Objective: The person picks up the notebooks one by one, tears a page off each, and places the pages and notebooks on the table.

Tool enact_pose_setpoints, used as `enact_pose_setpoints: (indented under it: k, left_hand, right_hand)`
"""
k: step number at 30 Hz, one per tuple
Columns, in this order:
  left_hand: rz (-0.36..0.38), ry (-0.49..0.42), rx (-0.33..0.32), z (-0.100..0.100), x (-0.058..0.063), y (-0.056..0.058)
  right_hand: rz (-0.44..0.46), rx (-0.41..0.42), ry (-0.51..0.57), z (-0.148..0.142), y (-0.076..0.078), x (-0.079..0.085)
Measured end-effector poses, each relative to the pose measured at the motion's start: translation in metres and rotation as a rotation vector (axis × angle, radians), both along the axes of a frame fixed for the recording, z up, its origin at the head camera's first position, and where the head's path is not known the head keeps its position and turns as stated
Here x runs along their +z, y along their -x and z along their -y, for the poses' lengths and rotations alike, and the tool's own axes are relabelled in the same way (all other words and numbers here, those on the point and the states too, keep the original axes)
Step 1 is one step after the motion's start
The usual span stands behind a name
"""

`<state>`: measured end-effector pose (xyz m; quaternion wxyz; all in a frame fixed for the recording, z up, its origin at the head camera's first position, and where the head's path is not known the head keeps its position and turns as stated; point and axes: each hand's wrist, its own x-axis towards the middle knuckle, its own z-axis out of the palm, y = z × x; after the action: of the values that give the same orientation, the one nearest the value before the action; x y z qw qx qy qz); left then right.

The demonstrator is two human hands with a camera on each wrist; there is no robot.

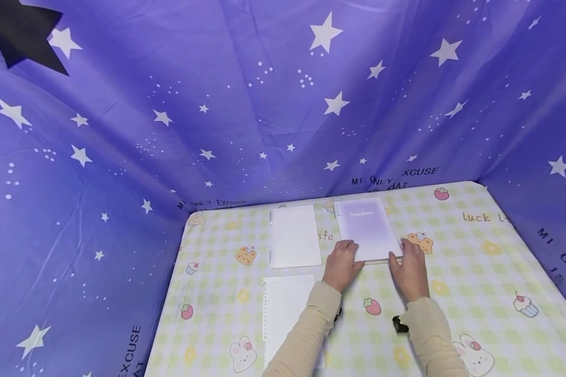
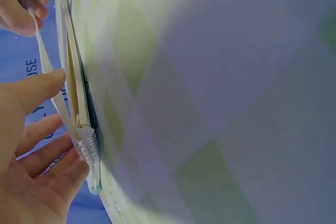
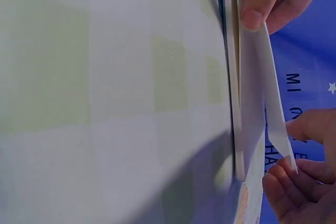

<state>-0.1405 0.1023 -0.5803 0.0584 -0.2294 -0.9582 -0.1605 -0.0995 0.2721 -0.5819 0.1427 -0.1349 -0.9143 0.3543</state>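
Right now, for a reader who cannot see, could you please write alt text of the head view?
A left hand and a right hand hold the near corners of a purple notebook on a checked tablecloth. To its left lie a white notebook and, nearer the viewer, a lined page partly hidden by a sleeve. A starry purple curtain hangs behind.

The table is covered in green checks, and on it are laid a purple notebook, a white pad, lined paper!

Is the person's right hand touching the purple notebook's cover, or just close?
Touching. The right wrist view shows the right hand pinching the cover near its raised corner.
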Motion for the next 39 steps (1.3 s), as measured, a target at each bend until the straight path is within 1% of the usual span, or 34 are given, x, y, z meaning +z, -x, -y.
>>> enact_pose_setpoints:
  k: [4,11,16,19,23,26,28,32,36,39]
  left_hand:
    - [0.002,-0.015,0.002,0.000,0.000,-0.001]
    - [-0.010,-0.031,-0.002,0.002,0.001,-0.003]
    - [0.017,-0.031,0.001,0.004,0.001,-0.007]
    - [0.033,-0.049,0.006,0.005,0.003,-0.009]
    - [0.044,-0.078,0.009,0.005,0.006,-0.008]
    - [0.050,-0.083,0.007,0.005,0.008,-0.007]
    - [0.053,-0.083,0.009,0.005,0.008,-0.006]
    - [0.076,-0.097,0.018,0.006,0.011,-0.005]
    - [0.122,-0.120,0.019,0.008,0.013,-0.006]
    - [0.150,-0.130,0.000,0.010,0.015,-0.006]
  right_hand:
    - [-0.017,-0.010,0.012,0.001,0.000,0.003]
    - [-0.072,-0.015,0.103,0.005,0.000,0.009]
    - [-0.120,-0.015,0.152,0.008,0.000,0.013]
    - [-0.136,-0.008,0.183,0.010,0.001,0.016]
    - [-0.125,0.018,0.252,0.011,0.003,0.021]
    - [-0.115,0.035,0.321,0.012,0.004,0.024]
    - [-0.113,0.053,0.348,0.014,0.005,0.026]
    - [-0.107,0.114,0.366,0.019,0.006,0.028]
    - [-0.099,0.173,0.369,0.025,0.005,0.026]
    - [-0.117,0.205,0.334,0.030,0.005,0.023]
